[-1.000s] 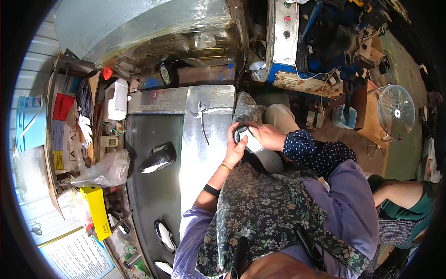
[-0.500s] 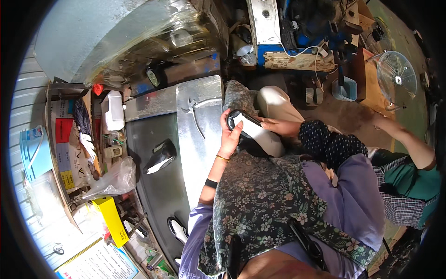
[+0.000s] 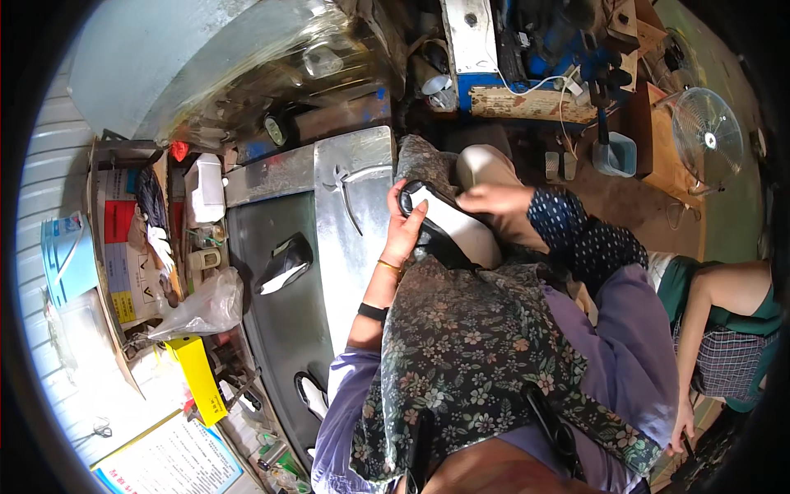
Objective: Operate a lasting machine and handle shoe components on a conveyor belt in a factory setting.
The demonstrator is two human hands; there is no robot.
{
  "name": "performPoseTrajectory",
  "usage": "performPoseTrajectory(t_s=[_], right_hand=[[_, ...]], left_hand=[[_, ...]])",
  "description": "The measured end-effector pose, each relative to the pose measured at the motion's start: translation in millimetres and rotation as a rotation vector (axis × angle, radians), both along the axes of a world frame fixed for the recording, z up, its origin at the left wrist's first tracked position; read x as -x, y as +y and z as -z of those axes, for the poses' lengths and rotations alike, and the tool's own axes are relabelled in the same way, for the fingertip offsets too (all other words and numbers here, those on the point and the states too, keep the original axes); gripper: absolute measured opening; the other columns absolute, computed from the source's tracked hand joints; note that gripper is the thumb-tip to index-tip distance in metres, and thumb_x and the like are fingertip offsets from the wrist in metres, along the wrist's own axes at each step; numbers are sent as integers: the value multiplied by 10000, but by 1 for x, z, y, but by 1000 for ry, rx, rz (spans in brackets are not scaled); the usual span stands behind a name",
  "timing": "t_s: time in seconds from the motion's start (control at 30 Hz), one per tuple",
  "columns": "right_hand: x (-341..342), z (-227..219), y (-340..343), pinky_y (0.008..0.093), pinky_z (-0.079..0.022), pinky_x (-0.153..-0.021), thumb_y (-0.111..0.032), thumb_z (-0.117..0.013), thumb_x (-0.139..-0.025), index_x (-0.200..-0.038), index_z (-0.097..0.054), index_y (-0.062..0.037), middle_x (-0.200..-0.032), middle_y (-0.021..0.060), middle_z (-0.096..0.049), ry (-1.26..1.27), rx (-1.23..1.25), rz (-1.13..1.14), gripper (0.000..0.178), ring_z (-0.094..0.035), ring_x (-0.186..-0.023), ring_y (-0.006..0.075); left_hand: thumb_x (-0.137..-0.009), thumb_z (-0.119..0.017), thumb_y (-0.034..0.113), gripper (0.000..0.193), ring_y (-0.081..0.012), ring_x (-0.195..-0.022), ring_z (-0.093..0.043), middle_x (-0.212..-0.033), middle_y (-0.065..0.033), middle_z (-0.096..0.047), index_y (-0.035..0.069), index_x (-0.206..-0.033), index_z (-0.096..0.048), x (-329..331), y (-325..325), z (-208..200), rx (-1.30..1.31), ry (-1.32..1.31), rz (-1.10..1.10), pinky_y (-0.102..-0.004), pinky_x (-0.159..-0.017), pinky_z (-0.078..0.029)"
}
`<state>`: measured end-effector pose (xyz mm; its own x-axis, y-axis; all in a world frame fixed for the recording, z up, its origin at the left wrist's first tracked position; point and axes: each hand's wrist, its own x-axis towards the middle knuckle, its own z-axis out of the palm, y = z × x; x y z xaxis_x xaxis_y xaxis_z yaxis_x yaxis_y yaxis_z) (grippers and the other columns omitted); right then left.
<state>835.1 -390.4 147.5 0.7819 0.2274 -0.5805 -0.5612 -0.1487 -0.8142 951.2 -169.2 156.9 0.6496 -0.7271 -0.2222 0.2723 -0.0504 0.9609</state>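
My left hand (image 3: 404,230) grips a black shoe (image 3: 448,218) with a white underside, thumb lying on the white face and fingers wrapped behind the toe. The shoe rests over my lap. Beside its right edge my right hand (image 3: 497,200) is closed, fingers curled; whatever it may hold is hidden. On the pale metal plate to the left lie silver pincers (image 3: 339,176) with spread handles. Further left, a black shoe with a white underside (image 3: 285,265) lies on the dark belt, and another shoe (image 3: 310,393) is lower down, partly cut off by my sleeve.
A shelf at far left holds a white container (image 3: 206,191), a plastic bag (image 3: 207,306) and a yellow box (image 3: 197,379). Machinery stands ahead, with a blue tub (image 3: 615,156) and fan (image 3: 708,137) at right. A co-worker's arm (image 3: 695,346) is close on my right.
My right hand has drawn back slightly from the shoe's face and its fingers have curled. The co-worker's arm has swung down from the upper right. The view has shifted a little.
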Motion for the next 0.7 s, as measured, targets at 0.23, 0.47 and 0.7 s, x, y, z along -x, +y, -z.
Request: performPoseTrajectory(t_s=[0.23,0.47,0.7], right_hand=[[-106,-22,3,213,-463,-612,-346,-581,-967,-1358,-538,-76,-965,-20,-640,-176,-122,-199,477,-535,-732,60],[-75,-21,53,455,-516,-764,-306,-473,-954,-1224,-610,-147,-963,200,-682,-577,585,14,342,-665,-883,369],[-60,-61,0,354,-500,-800,-602,-516,-926,-1137,-616,-12,-1020,89,-665,-63,-66,187,634,-599,-913,175]], left_hand=[[-900,-659,181,635,-163,-1248,-376,-1337,-67,-418,88,-1416,-301,-4,3,8,-17,-81,-23,-301,-1067,-302],[-897,-659,239,633,-203,-1227,-416,-1307,-115,-444,39,-1387,-313,-8,17,21,-127,-277,-50,-325,-1054,-338],[-826,-754,275,808,-313,-1261,-437,-1329,-212,-445,-59,-1401,-295,17,-27,-31,-408,-588,52,-389,-1036,-378]])
